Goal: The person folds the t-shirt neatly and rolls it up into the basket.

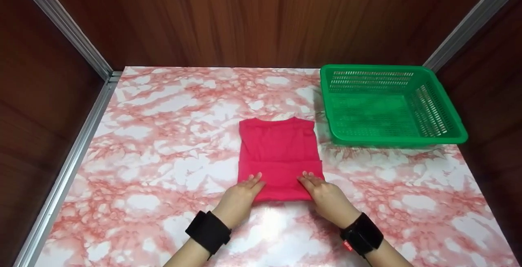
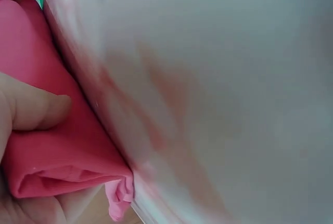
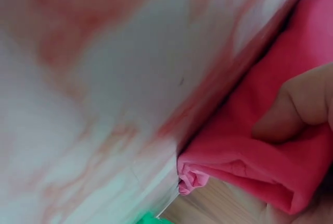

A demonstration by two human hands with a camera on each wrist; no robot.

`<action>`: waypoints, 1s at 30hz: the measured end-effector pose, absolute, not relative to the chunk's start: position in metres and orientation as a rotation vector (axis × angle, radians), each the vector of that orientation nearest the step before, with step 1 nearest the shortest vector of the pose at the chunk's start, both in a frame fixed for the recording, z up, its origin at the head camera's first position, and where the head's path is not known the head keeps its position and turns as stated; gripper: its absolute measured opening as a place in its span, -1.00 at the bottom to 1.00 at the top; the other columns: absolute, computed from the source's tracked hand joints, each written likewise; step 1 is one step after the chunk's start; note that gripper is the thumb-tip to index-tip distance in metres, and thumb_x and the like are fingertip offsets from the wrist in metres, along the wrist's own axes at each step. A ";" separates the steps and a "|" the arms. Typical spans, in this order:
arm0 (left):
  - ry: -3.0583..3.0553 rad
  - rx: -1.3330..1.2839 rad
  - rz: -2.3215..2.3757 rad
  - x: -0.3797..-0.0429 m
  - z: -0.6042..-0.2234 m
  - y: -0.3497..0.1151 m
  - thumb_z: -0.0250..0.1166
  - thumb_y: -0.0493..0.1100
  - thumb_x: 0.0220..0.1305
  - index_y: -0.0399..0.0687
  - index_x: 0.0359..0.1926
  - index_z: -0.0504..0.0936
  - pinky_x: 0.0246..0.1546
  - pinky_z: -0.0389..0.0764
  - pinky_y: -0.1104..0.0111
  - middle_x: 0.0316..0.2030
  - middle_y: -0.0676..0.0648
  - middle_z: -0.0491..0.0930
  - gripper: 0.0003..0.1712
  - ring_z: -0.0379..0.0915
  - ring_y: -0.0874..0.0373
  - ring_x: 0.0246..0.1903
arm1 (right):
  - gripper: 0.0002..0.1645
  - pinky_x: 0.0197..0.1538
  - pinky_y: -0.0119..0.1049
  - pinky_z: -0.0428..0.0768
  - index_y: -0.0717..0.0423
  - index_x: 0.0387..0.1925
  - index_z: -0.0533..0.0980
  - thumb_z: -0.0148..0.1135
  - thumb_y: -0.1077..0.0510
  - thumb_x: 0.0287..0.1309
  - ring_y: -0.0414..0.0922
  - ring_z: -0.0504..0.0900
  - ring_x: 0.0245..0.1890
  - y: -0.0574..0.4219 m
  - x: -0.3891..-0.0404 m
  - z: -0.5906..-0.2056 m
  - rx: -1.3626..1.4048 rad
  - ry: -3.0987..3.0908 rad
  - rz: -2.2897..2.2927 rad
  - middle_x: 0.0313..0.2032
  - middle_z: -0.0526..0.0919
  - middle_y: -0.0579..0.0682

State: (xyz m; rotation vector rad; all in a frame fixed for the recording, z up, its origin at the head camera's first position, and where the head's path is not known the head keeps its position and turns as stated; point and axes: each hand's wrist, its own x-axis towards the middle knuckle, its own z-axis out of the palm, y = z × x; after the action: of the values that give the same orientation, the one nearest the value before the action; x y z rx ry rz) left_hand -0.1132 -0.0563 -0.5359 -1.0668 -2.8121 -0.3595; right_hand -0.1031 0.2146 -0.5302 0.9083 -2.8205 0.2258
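Note:
A pinkish-red shirt (image 1: 279,140) lies folded into a narrow panel on the table, its neckline at the far end. The lower part is turned up into a band (image 1: 280,173) across the near half. My left hand (image 1: 239,199) pinches the left end of this fold; in the left wrist view the thumb (image 2: 44,110) presses one face while fingers lie behind the other. At the right end my right hand (image 1: 329,199) holds the fold the same way, with its thumb (image 3: 283,120) against the cloth. Open layers show at both side ends of the fold.
A green plastic basket (image 1: 395,140) with slotted walls stands at the back right, beyond the shirt. The table (image 1: 163,169) has a red and white marbled top. Brown wood-grain panels (image 1: 244,18) with metal edge strips enclose it at the back and sides.

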 end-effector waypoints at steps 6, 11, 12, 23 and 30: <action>-2.859 -1.090 -0.374 -0.096 -0.530 -0.057 0.22 -0.48 0.04 -0.14 0.12 0.55 -0.07 0.60 0.26 0.18 -0.18 0.47 -0.45 0.51 0.00 0.07 | -0.34 -0.19 -0.13 0.65 0.26 0.07 0.50 0.31 0.43 -0.23 0.06 0.61 0.03 0.214 -0.084 -0.529 0.895 -2.844 0.258 0.05 0.58 0.25; -2.896 -1.114 -0.366 -0.085 -0.525 -0.058 0.25 -0.42 0.07 -0.14 0.10 0.56 -0.17 0.63 0.28 0.16 -0.16 0.50 -0.50 0.54 0.04 0.04 | -0.42 -0.22 -0.14 0.66 0.22 0.06 0.52 0.30 0.41 -0.12 0.04 0.61 0.03 0.213 -0.069 -0.526 0.879 -2.888 0.279 0.04 0.59 0.22; -2.905 -1.122 -0.370 -0.083 -0.523 -0.058 0.25 -0.42 0.07 -0.13 0.09 0.56 -0.19 0.64 0.28 0.15 -0.15 0.50 -0.51 0.55 0.05 0.03 | -0.44 -0.22 -0.14 0.66 0.21 0.05 0.52 0.30 0.40 -0.11 0.03 0.61 0.03 0.213 -0.066 -0.524 0.878 -2.903 0.286 0.04 0.59 0.22; -3.024 -1.274 -0.582 -0.064 -0.494 -0.065 0.17 -0.48 -0.07 -0.14 -0.01 0.61 -0.21 0.62 0.27 -0.08 -0.09 0.66 -0.49 0.64 0.07 -0.18 | -0.53 -0.19 -0.10 0.64 0.23 0.02 0.52 0.33 0.30 -0.01 0.06 0.65 -0.09 0.215 -0.044 -0.492 0.996 -3.116 0.528 0.00 0.62 0.18; -3.134 -1.379 -0.696 -0.065 -0.472 -0.074 0.21 -0.44 -0.11 -0.08 -0.25 0.60 -0.38 0.52 0.41 -0.57 0.10 0.53 -0.66 0.48 0.28 -0.48 | -0.68 -0.42 -0.36 0.53 0.12 -0.27 0.57 0.20 0.45 -0.13 -0.28 0.57 -0.49 0.224 -0.043 -0.471 1.138 -3.113 0.743 -0.47 0.65 -0.09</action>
State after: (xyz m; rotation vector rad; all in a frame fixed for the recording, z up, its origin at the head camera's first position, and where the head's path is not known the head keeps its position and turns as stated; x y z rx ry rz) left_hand -0.0654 -0.0736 -0.4716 -1.3793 -3.1340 -0.6964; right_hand -0.0435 0.2238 -0.4708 1.1377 -3.1130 0.7428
